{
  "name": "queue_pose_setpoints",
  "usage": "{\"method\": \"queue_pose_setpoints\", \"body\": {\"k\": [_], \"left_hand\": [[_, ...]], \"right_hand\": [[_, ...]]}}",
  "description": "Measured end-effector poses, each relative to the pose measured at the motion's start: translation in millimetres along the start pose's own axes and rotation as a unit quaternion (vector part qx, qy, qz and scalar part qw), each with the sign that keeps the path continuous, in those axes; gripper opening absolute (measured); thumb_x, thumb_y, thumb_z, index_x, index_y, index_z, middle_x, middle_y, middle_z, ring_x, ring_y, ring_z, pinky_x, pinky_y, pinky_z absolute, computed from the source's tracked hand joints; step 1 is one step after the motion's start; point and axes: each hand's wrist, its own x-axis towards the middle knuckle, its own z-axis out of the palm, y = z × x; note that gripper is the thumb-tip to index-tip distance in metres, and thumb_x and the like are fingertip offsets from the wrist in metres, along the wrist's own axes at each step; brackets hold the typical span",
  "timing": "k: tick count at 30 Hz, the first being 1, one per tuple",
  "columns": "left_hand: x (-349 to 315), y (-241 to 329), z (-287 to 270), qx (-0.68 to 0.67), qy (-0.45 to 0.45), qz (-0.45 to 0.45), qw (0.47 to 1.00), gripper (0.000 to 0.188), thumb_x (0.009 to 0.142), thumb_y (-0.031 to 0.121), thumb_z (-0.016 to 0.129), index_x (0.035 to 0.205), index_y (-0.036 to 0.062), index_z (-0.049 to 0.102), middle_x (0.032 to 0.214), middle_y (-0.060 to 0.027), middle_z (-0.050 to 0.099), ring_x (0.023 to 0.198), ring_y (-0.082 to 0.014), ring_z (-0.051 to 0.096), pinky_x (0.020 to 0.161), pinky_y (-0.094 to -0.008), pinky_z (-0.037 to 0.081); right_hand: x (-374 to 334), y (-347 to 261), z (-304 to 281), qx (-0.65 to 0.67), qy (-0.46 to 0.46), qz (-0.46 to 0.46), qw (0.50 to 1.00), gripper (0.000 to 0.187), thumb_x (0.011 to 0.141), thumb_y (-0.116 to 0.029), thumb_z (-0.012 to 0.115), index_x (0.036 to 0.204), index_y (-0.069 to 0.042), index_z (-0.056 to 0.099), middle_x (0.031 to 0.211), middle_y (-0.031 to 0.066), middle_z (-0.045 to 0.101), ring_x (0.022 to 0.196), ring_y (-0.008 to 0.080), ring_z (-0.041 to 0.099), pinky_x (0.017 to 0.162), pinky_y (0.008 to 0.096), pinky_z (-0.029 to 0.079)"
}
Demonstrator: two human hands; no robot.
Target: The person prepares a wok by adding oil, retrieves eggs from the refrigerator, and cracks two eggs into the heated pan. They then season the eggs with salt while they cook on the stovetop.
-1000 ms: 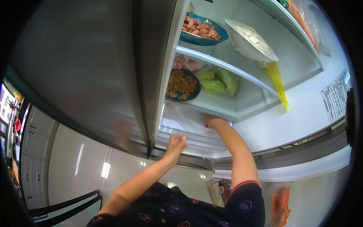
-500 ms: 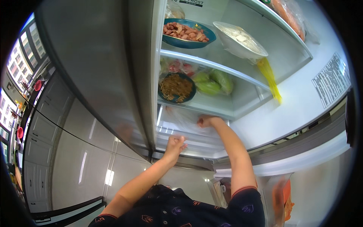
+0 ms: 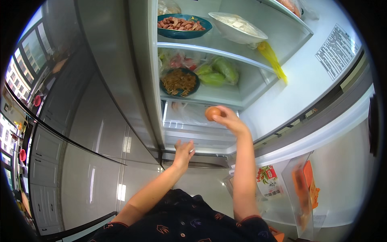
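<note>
A brown egg [image 3: 211,113] is pinched between the thumb and fingers of my right hand [image 3: 230,121], above the clear bottom drawer [image 3: 189,134] of an open fridge. Inside that drawer lies a thin clear plastic bag [image 3: 187,111], its contents hard to make out. My left hand [image 3: 184,153] is nearest the drawer's front edge, its fingers apart and nothing in them.
Above the drawer, shelves carry a plate of brown shredded food [image 3: 179,82], bagged green vegetables [image 3: 217,71], a teal bowl of peanuts [image 3: 183,26] and a covered white bowl [image 3: 238,28]. A yellow strip [image 3: 273,60] hangs there. The open door [image 3: 346,161] stands right.
My right hand has come up from the drawer, and the egg now shows in it. My left hand's fingers have spread. The view has shifted slightly to the right.
</note>
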Motion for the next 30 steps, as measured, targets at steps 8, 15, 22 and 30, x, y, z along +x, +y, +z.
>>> {"method": "queue_pose_setpoints", "body": {"k": [8,15,22,30], "left_hand": [[46.6,-18.3,-0.5,0.044,-0.04,0.014,0.998,0.103,0.09,0.021,0.064,0.145,-0.0011,-0.021,0.144,-0.0229,0.032,0.129,-0.0253,0.04,0.112,-0.0373,0.031],[99.0,-7.1,19.2,0.103,-0.04,0.064,0.992,0.103,0.09,0.02,0.062,0.144,-0.0013,-0.023,0.151,-0.0256,0.019,0.136,-0.0264,0.027,0.111,-0.034,0.023],[153.9,-14.9,24.3,0.161,-0.047,0.059,0.984,0.107,0.09,0.026,0.061,0.141,-0.0036,-0.028,0.155,-0.0278,0.003,0.144,-0.0329,0.011,0.116,-0.0377,0.012],[76.1,-7.9,28.5,0.258,-0.048,0.126,0.957,0.088,0.087,0.012,0.06,0.152,0.0078,0.0,0.154,-0.0233,0.018,0.134,-0.031,0.037,0.11,-0.0397,0.031]], "right_hand": [[-130.0,46.2,75.0,0.457,-0.017,-0.169,0.873,0.07,0.074,-0.052,0.076,0.123,-0.008,0.052,0.14,0.0292,0.039,0.133,0.0457,0.035,0.113,0.0542,0.027],[-190.2,59.3,103.3,0.476,-0.007,-0.094,0.875,0.067,0.076,-0.055,0.073,0.12,-0.008,0.053,0.144,0.0322,0.032,0.135,0.0466,0.032,0.114,0.0558,0.023],[-226.3,70.7,128.5,0.507,0.048,-0.074,0.858,0.069,0.075,-0.054,0.075,0.12,-0.007,0.055,0.143,0.0312,0.033,0.135,0.0475,0.031,0.114,0.0562,0.021],[-247.7,66.5,146.5,0.513,0.11,-0.098,0.846,0.065,0.075,-0.053,0.075,0.117,-0.008,0.054,0.143,0.0323,0.032,0.134,0.049,0.032,0.112,0.0571,0.024]]}}
